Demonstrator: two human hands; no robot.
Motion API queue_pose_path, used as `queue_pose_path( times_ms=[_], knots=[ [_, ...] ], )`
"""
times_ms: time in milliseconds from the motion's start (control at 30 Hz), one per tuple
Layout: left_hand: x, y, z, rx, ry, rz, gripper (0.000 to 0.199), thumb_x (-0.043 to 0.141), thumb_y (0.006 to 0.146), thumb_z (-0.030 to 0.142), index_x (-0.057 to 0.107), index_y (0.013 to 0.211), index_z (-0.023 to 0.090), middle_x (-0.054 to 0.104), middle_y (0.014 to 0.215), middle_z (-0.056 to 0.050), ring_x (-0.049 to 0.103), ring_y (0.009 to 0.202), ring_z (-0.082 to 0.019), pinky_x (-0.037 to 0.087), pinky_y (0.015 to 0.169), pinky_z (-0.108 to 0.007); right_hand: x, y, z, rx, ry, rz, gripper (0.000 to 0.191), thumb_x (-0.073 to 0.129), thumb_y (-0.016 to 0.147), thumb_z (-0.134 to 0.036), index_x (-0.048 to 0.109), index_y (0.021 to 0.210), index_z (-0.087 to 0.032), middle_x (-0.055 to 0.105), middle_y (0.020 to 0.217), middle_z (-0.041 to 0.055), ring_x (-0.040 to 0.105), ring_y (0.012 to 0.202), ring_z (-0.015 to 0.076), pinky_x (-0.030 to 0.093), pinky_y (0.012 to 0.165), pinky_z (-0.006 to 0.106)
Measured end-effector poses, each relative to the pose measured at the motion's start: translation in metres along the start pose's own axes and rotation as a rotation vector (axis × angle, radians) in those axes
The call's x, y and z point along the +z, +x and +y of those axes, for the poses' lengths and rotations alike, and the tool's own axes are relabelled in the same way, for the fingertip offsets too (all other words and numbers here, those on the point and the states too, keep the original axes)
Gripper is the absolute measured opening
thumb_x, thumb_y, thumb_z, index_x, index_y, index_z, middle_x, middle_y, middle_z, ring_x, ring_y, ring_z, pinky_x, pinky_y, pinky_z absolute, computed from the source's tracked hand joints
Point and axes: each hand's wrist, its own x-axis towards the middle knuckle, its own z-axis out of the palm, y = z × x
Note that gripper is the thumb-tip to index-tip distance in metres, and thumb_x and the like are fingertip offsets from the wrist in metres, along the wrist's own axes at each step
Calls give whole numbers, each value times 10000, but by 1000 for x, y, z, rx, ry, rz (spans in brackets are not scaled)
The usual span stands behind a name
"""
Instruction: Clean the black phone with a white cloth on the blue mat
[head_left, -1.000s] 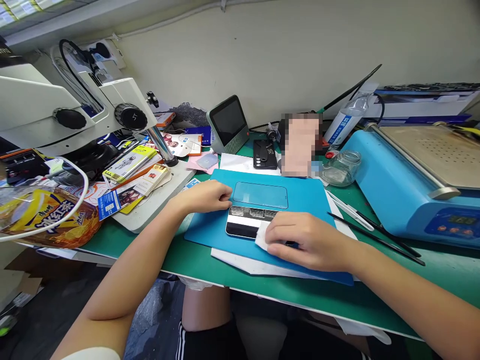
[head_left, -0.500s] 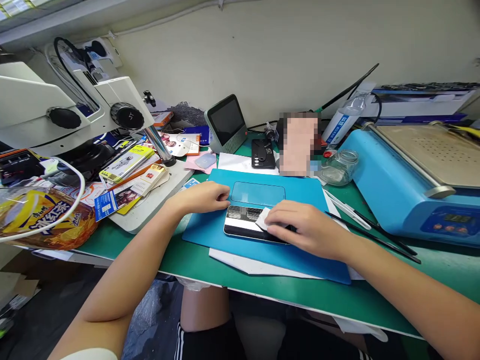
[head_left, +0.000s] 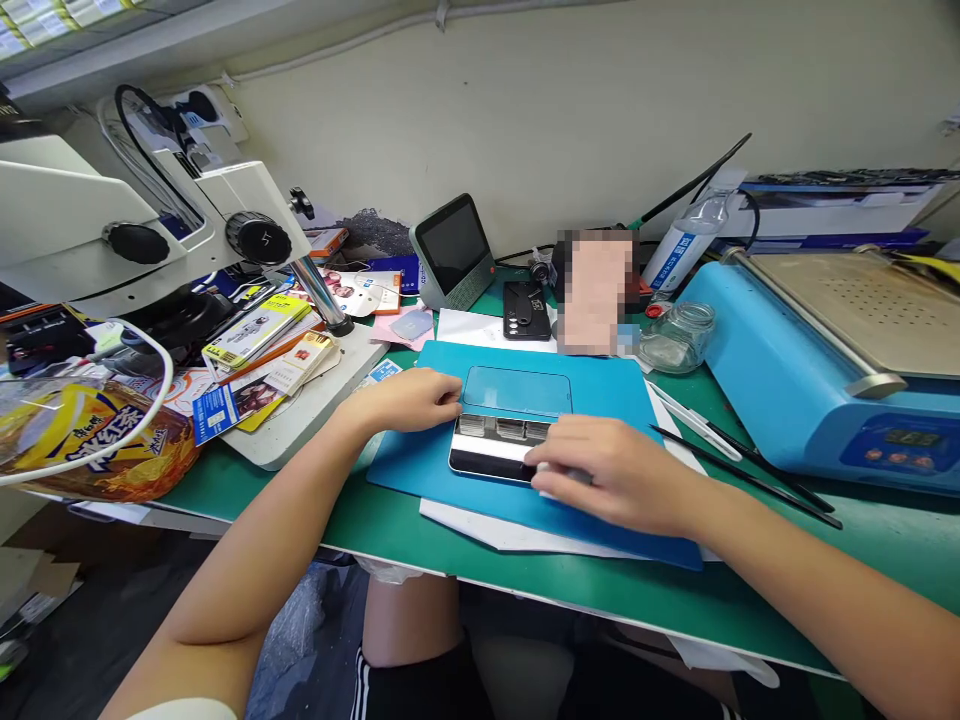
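Note:
On the blue mat (head_left: 420, 465) lies a phone (head_left: 487, 462) with a shiny, mirror-like face that shows dark and bright bands. At its upper left corner my left hand (head_left: 420, 398) is closed, thumb and curled fingers against the edge. My right hand (head_left: 600, 465) covers the phone's right end with bent fingers. A white wipe (head_left: 574, 476) is pinched there and mostly hidden under the palm. Just beyond the phone, a clear glass screen protector with a dark outline (head_left: 517, 388) rests flat on the mat.
Behind stand a smart display (head_left: 457, 250), a black phone (head_left: 526, 308), a glass jar (head_left: 679, 338) and a water bottle (head_left: 690, 235). Tweezers (head_left: 750, 475) lie right of the mat, near a blue heating machine (head_left: 810, 360). A microscope (head_left: 247, 220) and drink bottle (head_left: 97, 435) are left.
My right hand has shifted slightly along the phone and turned, so the white wipe that stuck out at its fingertips is now mostly covered. My left hand stays at the corner.

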Motion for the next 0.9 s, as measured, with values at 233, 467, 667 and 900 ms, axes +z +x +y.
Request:
queue_pose_path(
  times_ms=[233, 467, 667, 900],
  knots=[
    [0, 0, 2, -15, -2, 1, 245, 491, 941, 320, 462, 716, 228, 596, 689, 0, 509, 625, -183, 311, 565, -310, -1, 0, 2, 78, -3, 80, 332, 527, 1028, -384, 702, 1240, -197, 759, 953, 92, 693, 879, 237, 522, 749, 346],
    [-1, 0, 1, -15, -5, -7, 234, 492, 940, 326, 483, 728, 228, 625, 716, -4, 538, 643, -187, 323, 576, -302, 0, -1, 0, -48, 21, 8, 293, 554, 1021, -364, 729, 1194, -204, 769, 996, 90, 691, 890, 220, 517, 761, 327],
    [-1, -1, 2, -12, -8, -2, 234, 494, 939, 329, 489, 729, 228, 624, 712, -6, 531, 634, -187, 322, 570, -309, 0, -2, 3, -14, -47, 37, 297, 539, 1024, -362, 753, 1132, -186, 776, 912, 86, 694, 809, 210, 515, 690, 324],
    [0, 1, 0, -7, -15, 0, 219, 501, 936, 317, 511, 737, 225, 633, 718, -14, 530, 637, -190, 320, 571, -310, 0, -1, 0, -22, -44, 78, 296, 534, 1026, -353, 741, 1159, -188, 776, 1030, 111, 697, 921, 241, 541, 765, 353]
  ],
)
